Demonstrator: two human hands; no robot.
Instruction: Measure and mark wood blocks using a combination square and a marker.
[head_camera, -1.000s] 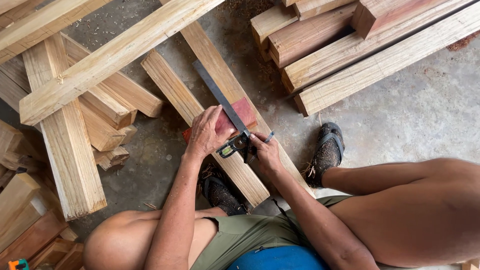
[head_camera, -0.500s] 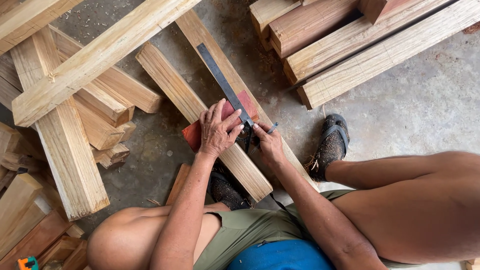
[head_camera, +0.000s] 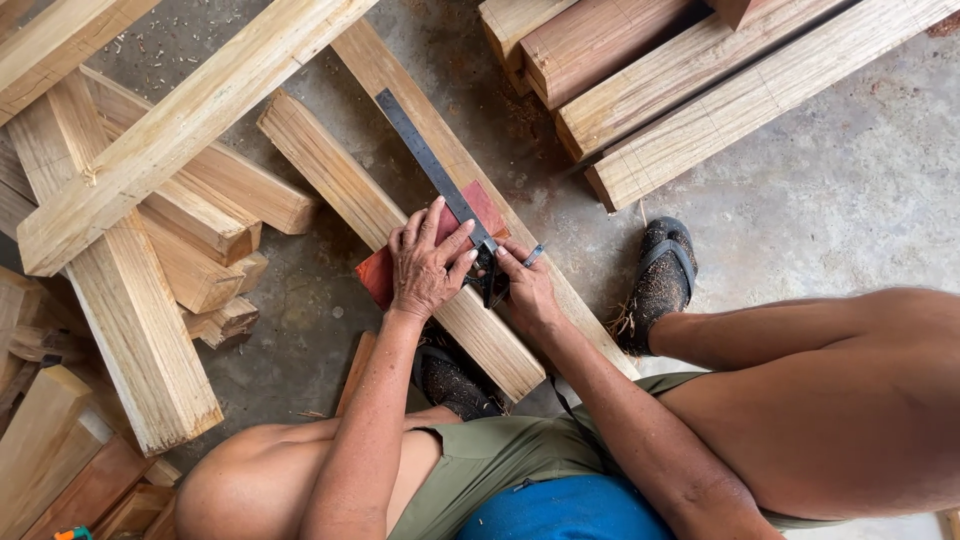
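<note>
A small red wooden block (head_camera: 382, 270) lies across two pale planks (head_camera: 330, 170) on the concrete floor. A metal combination square lies over the block, its steel blade (head_camera: 420, 150) running up and to the left. My left hand (head_camera: 425, 262) presses flat on the block and the square's head. My right hand (head_camera: 525, 285) grips a pen (head_camera: 533, 255) with its tip beside the blade at the block's right end.
Pale timber beams (head_camera: 130, 250) are piled at the left, and more pale and reddish beams (head_camera: 700, 80) are stacked at the top right. My sandalled feet (head_camera: 655, 280) rest on the floor beside the planks. Smaller reddish offcuts (head_camera: 60, 470) lie at the lower left.
My left hand has shifted up from the square's head onto the red block, and the square has slid up with it. My right hand stays with the pen beside the blade.
</note>
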